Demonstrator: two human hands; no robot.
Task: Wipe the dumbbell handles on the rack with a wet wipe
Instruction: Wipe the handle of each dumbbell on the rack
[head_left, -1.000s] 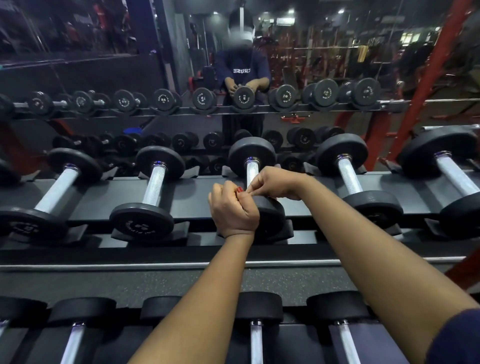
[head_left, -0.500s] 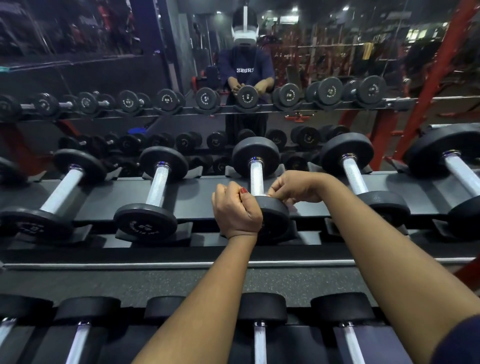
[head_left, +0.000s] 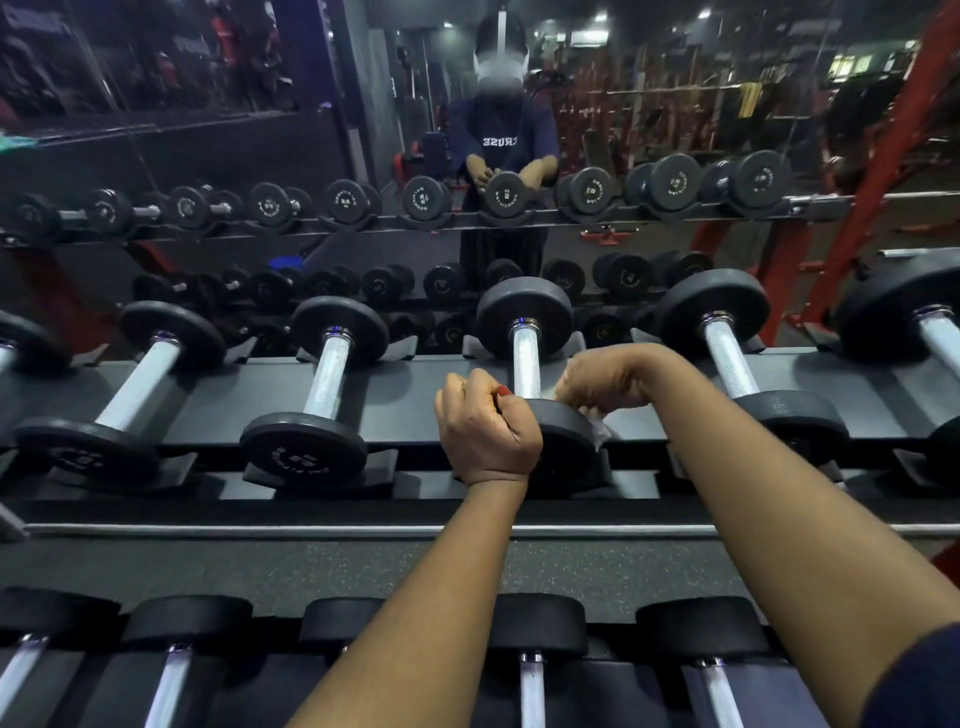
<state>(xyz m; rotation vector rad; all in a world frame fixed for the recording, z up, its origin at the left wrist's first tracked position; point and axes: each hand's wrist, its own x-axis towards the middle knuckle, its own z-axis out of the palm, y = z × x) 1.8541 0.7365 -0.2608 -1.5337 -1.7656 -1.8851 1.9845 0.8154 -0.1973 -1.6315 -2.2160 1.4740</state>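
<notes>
Mirror (head_left: 208, 156) ran behind the centre dumbbell (head_left: 524, 317), with a reflected person (head_left: 501, 140) straight beyond it, both hands at a reflected dumbbell. Rack (head_left: 415, 387): dark shelf under the centre dumbbell, which lay across it in cradles, one head toward the mirror and one toward me. A lower row of dumbbells (head_left: 535, 623) sat below and nearer to me than the centre dumbbell. The left neighbour (head_left: 327, 374) and right neighbour (head_left: 727, 358) lay beside it on the same shelf, apart from it, handles bare. My two forearms came up from below, one on each side of the centre dumbbell. My left hand (head_left: 485, 434) was just left of its near head (head_left: 563, 441), partly covering it, fingers curled tight with the thumb pressed against the forefinger; what it pinched I could not tell. My right hand (head_left: 605, 376) was just right of the handle (head_left: 525, 364), at its near end, wrist bent and fingers curled down, pinching the wet wipe (head_left: 597, 434). The wipe was white and crumpled and hung from those fingers over the right edge of the near head, touching it. The upper part of the handle was uncovered. There was a small red spot (head_left: 503, 391) at my left fingertips, just left of the handle; nail or something else, could not tell.
</notes>
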